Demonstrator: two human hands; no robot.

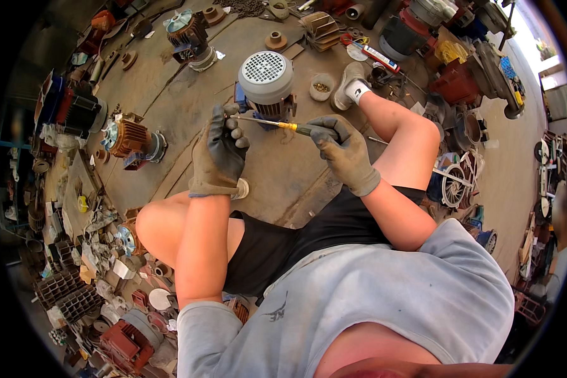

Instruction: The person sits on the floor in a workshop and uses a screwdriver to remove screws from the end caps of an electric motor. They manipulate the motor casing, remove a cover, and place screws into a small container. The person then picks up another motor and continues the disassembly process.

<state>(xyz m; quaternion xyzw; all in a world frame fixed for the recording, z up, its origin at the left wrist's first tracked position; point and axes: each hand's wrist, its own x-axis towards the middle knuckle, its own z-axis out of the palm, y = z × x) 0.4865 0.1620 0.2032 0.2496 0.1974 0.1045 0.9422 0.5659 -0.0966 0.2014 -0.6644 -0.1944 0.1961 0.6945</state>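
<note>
A screwdriver [287, 125] with a yellow collar and dark handle lies nearly level, its shaft pointing left. My right hand [346, 154], in a grey work glove, is closed round its handle. At the tip, my gloved left hand [217, 154] has its fingers curled in; any small piece between thumb and fingers is too small to make out. Just beyond both hands an electric motor [266, 79] stands on end, its grey fan cover with a white grille facing up. A small tub [321, 87] of brass-coloured bits sits right of the motor, by my shoe.
Other motors stand on the floor at left, a brown one [131, 137] and a dark one [186, 34]. A sealant tube [380, 58] lies beyond my right foot. Scrap parts and a red motor [131, 343] crowd the lower left; a spoked wheel [453, 186] is at right.
</note>
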